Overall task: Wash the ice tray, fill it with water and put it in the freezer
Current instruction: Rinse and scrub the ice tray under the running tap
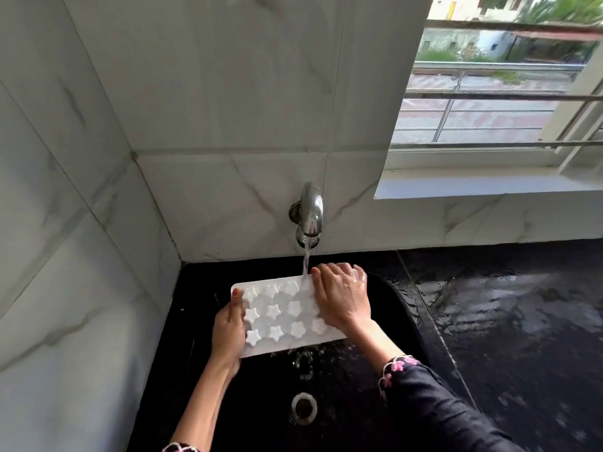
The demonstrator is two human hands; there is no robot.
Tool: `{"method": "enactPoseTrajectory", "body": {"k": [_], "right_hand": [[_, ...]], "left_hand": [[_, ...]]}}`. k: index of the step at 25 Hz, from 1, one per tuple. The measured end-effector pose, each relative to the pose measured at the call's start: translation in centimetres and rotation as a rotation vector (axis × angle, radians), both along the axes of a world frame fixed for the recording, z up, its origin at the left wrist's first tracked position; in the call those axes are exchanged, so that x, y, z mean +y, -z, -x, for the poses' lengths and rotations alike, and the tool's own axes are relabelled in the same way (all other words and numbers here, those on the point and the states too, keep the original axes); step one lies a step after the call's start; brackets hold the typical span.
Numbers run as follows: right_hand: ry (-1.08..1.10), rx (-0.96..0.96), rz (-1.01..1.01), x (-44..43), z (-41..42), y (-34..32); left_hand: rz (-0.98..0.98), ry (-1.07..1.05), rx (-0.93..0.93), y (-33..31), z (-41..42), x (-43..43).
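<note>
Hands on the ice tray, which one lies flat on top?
The right hand, spread flat over the ice tray; the left hand grips its edge.

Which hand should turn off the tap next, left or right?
Probably right. The right hand lies flat on the ice tray just below the tap, free to lift; the left hand grips the tray's left edge, supporting it.

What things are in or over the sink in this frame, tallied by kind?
Ice tray: 1
Tap: 1
Hands: 2 (left hand, right hand)
Drain: 1
Total: 5
</note>
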State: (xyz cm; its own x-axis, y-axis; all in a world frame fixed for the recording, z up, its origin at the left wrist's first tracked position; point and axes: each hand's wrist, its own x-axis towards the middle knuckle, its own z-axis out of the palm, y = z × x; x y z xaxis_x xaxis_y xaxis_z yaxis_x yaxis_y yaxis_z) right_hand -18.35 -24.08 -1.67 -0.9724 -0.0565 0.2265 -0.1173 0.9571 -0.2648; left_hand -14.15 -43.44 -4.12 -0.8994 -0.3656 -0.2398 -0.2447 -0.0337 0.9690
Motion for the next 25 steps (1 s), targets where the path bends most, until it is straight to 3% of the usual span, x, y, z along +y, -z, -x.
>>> {"method": "enactPoseTrajectory", "body": {"k": [6, 11, 14, 19, 21, 25], "right_hand": [[-0.424, 0.006, 0.003, -6.2, -0.6, -0.9], [-0.096, -0.117, -0.054, 1.4, 1.0, -1.1], [0.003, -0.279, 0.339, 2.0, -0.4, 0.1], [-0.057, -0.508, 1.001, 0.2, -1.2, -0.9], [-0.066, -0.540, 1.113, 0.2, -1.3, -1.7], [-0.085, -0.544, 1.098, 2.7, -2.2, -2.5]], "left_hand": [[-0.030, 0.062, 0.042, -0.1, 0.6, 1.9], [-0.025, -0.078, -0.060, 1.2, 0.9, -2.8], [-0.062, -0.150, -0.138, 3.5, 0.5, -5.1], [-0.285, -0.215, -0.263, 7.3, -0.4, -7.7], [-0.327, -0.210, -0.244, 8.1, -0.1, -7.4], [-0.359, -0.178, -0.256, 8.2, 0.4, -4.5]]}}
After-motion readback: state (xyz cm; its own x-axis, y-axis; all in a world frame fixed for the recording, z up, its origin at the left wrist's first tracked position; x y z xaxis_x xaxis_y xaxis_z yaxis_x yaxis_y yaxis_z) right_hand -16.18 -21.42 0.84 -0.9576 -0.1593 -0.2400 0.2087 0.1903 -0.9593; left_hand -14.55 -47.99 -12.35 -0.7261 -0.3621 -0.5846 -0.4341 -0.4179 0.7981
